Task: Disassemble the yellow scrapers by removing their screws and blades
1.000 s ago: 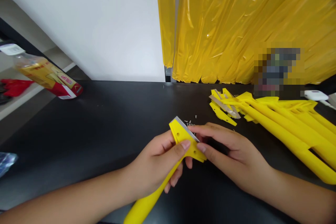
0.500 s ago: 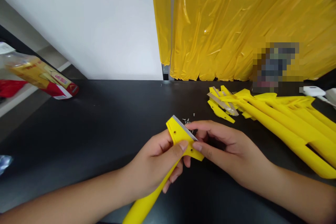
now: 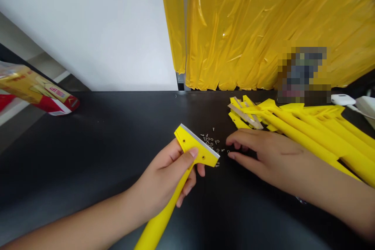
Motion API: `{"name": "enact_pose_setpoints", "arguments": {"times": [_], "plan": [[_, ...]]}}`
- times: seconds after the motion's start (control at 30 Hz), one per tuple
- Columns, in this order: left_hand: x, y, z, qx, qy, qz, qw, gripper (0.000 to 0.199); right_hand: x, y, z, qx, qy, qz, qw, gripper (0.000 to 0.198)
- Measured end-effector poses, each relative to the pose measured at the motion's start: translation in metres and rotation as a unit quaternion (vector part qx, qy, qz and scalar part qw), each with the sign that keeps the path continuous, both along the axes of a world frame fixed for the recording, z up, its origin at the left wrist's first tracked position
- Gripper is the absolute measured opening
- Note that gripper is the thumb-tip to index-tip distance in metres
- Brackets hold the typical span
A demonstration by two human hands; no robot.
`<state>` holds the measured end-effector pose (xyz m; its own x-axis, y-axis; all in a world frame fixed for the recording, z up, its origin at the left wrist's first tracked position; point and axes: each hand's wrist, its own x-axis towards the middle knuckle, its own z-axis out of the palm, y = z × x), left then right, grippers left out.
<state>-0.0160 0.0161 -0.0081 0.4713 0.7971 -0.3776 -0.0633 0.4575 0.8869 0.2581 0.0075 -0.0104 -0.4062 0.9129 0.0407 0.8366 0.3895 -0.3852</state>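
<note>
My left hand (image 3: 172, 175) is closed round a yellow scraper (image 3: 159, 218) just below its head, thumb pressed on the face. The head carries a grey metal blade strip (image 3: 200, 141) along its far edge and two small holes. Beside it, my right hand (image 3: 254, 152) hovers over the black table with thumb and fingers apart, nothing visible between them. Just left of its fingertips lie several small screws and nuts (image 3: 209, 140), scattered in a loose cluster.
Yellow scraper handles (image 3: 304, 133) lie piled at the right, with loose yellow plates and blades (image 3: 244, 113) at their left end. A red and yellow bottle (image 3: 49, 93) lies at the far left of the black table (image 3: 117, 133). Yellow plastic sheeting (image 3: 234, 27) hangs behind.
My right hand has let go of the scraper's head and moved right, its fingers parting. The left hand has shifted slightly left with the scraper, and the screws now show more fully.
</note>
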Motion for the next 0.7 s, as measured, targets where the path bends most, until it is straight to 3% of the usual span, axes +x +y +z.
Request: {"name": "enact_pose_setpoints", "arguments": {"times": [0.4,0.7], "plan": [[-0.0005,-0.0007,0.0090,-0.040,-0.024,0.045,0.998,0.025,-0.0078,0.0029,-0.0046,-0.004,-0.026,0.062,0.998,0.017],[0.0008,-0.0003,0.0116,-0.028,-0.027,0.038,0.999,0.025,-0.0070,0.0011,-0.0061,0.003,-0.016,0.061,0.998,0.015]]}}
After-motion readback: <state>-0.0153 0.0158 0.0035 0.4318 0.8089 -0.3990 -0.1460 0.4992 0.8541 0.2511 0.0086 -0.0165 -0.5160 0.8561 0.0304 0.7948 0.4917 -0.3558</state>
